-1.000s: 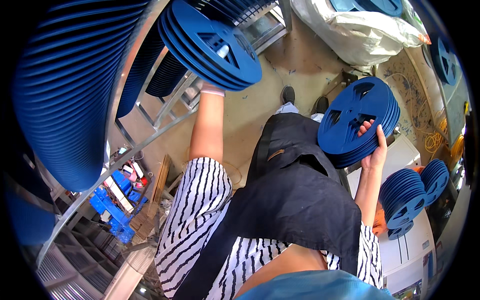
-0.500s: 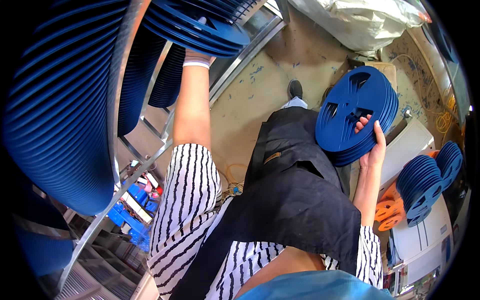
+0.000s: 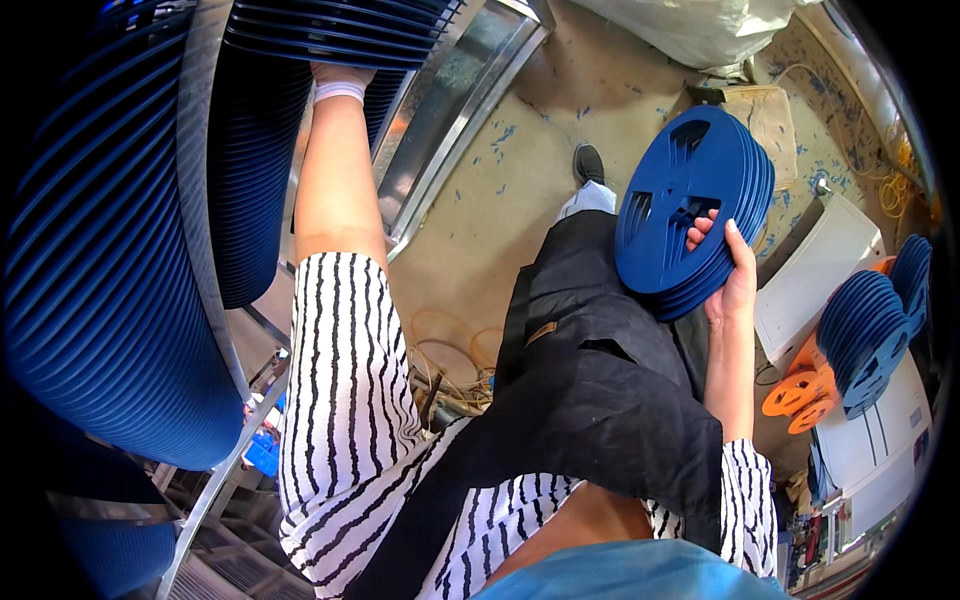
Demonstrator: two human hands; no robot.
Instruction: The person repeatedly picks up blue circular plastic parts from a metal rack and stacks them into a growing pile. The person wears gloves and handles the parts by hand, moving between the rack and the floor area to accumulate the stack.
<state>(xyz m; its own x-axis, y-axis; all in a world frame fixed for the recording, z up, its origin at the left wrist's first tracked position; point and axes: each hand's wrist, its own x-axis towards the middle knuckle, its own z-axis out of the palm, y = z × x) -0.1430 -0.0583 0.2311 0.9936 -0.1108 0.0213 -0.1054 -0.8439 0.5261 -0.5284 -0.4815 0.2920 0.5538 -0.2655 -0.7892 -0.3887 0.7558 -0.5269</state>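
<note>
My right hand (image 3: 735,270) is closed on a stack of blue plastic reels (image 3: 655,215), with fingers through an opening in the front disc. The stack stands tilted beside my apron (image 3: 600,380). My left arm reaches far up to the metal rack, where my left hand (image 3: 342,74) is under and behind other blue reels (image 3: 340,35). Only the heel of that hand and a white wristband show. Its fingers are hidden, so its grip cannot be seen.
Long rows of blue reels (image 3: 120,300) fill the rack (image 3: 200,180) at my left. At the right are a white cabinet (image 3: 815,280), more blue reels (image 3: 865,330) and orange reels (image 3: 800,393). A white sack (image 3: 690,30) lies at the far side; blue scraps dot the floor.
My left hand has moved up and left, and its thumb, seen before on the reels, is now hidden. The rack's reels now appear edge-on above it. My right hand keeps its stack.
</note>
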